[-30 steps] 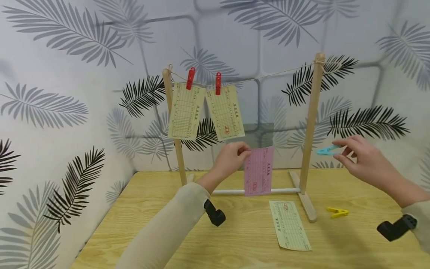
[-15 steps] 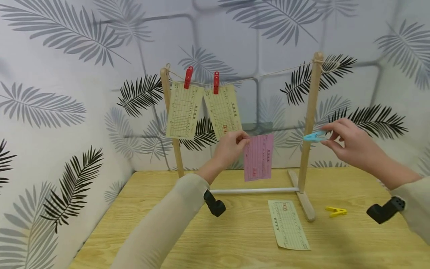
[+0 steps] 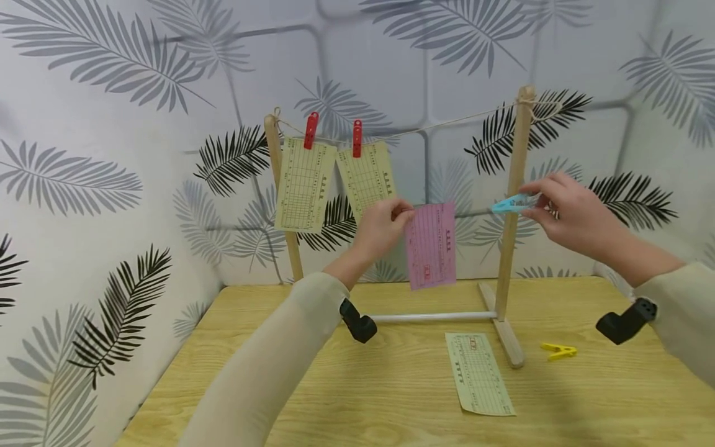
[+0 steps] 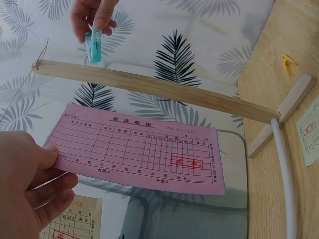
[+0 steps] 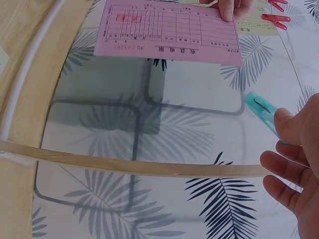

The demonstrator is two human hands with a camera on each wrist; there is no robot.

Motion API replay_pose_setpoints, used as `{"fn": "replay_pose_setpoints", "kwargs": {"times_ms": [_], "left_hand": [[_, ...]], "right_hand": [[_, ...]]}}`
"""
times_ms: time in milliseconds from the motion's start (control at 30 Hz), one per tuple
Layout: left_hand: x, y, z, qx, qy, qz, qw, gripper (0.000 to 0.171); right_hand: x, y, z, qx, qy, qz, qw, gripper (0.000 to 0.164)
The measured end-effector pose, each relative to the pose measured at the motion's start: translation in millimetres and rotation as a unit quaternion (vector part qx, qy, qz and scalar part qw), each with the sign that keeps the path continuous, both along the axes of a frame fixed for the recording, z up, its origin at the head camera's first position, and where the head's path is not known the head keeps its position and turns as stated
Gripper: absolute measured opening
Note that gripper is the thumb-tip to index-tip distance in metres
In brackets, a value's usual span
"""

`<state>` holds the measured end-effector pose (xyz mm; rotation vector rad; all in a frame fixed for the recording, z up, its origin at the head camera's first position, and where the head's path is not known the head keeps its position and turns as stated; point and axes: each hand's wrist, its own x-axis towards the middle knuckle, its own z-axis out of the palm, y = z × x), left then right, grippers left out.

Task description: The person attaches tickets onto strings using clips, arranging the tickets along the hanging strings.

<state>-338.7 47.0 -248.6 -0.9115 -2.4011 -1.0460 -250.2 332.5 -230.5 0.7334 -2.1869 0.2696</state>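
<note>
My left hand pinches a pink receipt slip by its upper left corner, so the slip hangs in the air below the string. To the right, in front of the right wooden post, my right hand holds a light blue clothespin between thumb and fingers, its tip pointing left toward the slip. In the right wrist view the clothespin is apart from the pink slip. Two yellowish receipt slips hang at the left under red clothespins; my left hand partly covers the nearer slip.
The right wooden post and left post carry the string, with a white bar low between them. On the table lie another yellowish slip and a yellow clothespin. A patterned wall covering stands behind.
My left hand has raised the pink slip toward the string. My right hand has moved up and left with the blue clothespin, closer to the slip.
</note>
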Motion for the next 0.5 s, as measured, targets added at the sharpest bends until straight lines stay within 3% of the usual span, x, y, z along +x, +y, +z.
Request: {"fn": "replay_pose_setpoints", "kwargs": {"times_ms": [500], "left_hand": [[-10.3,3,36.7,0.014,0.023,0.006,0.9996,0.012]], "right_hand": [[-7.4,-20,30.0,0.021,0.012,0.038,0.999,0.036]]}}
